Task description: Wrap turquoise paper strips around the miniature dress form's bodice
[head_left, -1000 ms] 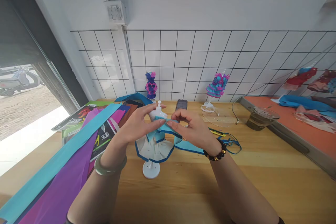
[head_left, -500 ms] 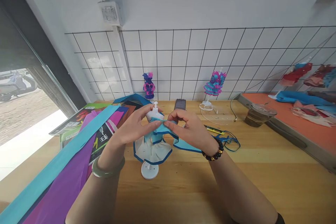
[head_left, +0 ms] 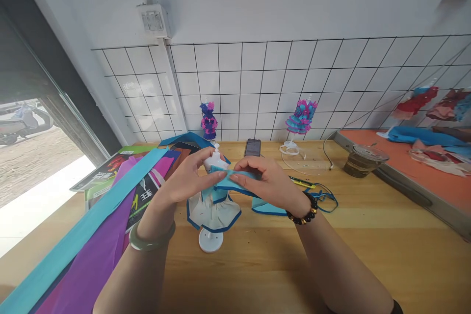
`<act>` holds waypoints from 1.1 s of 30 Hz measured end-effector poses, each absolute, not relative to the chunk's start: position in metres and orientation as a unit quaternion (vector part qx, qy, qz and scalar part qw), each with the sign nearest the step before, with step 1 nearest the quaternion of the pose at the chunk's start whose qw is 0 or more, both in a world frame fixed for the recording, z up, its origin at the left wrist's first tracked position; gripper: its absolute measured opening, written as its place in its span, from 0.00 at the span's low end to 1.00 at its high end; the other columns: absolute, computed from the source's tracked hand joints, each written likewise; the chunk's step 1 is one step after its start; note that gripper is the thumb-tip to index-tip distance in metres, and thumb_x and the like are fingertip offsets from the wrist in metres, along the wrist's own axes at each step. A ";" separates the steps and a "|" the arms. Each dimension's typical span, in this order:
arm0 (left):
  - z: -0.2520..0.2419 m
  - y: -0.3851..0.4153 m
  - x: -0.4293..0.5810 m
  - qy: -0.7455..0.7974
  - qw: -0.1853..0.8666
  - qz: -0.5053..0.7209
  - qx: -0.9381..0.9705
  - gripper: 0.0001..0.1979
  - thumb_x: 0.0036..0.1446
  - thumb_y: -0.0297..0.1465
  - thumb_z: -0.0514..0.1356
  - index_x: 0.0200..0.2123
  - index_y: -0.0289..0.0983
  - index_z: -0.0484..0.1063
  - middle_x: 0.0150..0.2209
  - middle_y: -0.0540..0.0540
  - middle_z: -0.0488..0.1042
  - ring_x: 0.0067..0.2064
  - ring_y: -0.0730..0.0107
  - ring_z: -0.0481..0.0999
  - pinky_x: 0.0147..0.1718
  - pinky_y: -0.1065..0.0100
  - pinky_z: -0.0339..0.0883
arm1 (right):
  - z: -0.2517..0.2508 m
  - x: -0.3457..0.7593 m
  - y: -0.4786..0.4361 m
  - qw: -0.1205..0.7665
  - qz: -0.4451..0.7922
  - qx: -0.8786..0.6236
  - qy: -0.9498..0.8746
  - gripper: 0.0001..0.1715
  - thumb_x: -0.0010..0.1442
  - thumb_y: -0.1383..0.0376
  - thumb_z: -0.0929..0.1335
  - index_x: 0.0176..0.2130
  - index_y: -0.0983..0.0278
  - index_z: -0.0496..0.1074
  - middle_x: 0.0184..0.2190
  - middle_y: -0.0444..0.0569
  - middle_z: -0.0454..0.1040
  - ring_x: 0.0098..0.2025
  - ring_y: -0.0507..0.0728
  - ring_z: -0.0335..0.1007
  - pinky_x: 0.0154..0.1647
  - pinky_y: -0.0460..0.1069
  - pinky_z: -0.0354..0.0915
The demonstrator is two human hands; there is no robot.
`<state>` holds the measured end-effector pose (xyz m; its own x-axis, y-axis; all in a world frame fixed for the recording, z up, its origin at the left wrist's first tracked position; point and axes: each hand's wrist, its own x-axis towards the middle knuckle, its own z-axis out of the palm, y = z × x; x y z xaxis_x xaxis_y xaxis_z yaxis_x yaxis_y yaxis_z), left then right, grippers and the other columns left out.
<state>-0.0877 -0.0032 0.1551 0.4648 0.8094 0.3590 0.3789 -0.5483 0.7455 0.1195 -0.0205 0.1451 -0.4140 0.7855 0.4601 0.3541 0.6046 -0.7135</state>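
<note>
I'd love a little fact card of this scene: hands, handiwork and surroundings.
Left hand: thumb on light-blue strip, fingers behind white mannequin
Right hand: pinching the same strip
Skirt: whitish, edged in blue
Left side: purple sheet, printed booklets
Behind: phone, navy-and-pink dress, turquoise-and-pink dress
Right side: yellow tool, lidded cup

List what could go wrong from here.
The white mannequin stands on a round base, so a sideways pull on the turquoise strip in the right hand might tip it if the left hand loosens. The strip could crease where it is pinched. The right hand might also brush the yellow tool lying just beyond its wrist.
</note>
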 end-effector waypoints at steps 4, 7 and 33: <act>0.154 -0.003 -0.088 0.363 0.297 0.359 0.807 0.13 0.55 0.37 0.60 0.41 0.36 0.70 0.38 0.46 0.71 0.40 0.66 0.71 0.39 0.66 0.66 | 0.147 0.120 -0.021 0.404 0.284 -0.338 -0.801 0.08 0.59 0.62 0.67 0.34 0.64 0.73 0.29 0.44 0.73 0.30 0.50 0.64 0.30 0.45 0.61; 0.154 -0.002 -0.088 0.360 0.299 0.366 0.805 0.13 0.55 0.37 0.60 0.41 0.36 0.71 0.37 0.46 0.71 0.39 0.66 0.70 0.38 0.67 0.65 | 0.148 0.120 -0.021 0.397 0.277 -0.337 -0.808 0.09 0.60 0.62 0.66 0.34 0.64 0.73 0.29 0.44 0.73 0.30 0.50 0.63 0.29 0.45 0.59; 0.143 0.005 -0.093 0.344 0.339 0.391 0.783 0.27 0.53 0.37 0.64 0.56 0.42 0.65 0.51 0.42 0.72 0.52 0.58 0.69 0.53 0.57 0.62 | 0.145 0.121 -0.019 0.388 0.249 -0.342 -0.819 0.14 0.63 0.58 0.64 0.35 0.65 0.73 0.28 0.44 0.71 0.29 0.49 0.62 0.29 0.45 0.57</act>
<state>-0.0927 0.0050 0.1430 0.4573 0.8045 0.3791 0.2747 -0.5332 0.8002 0.1212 -0.0188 0.1452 -0.4657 0.7535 0.4641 0.3670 0.6417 -0.6735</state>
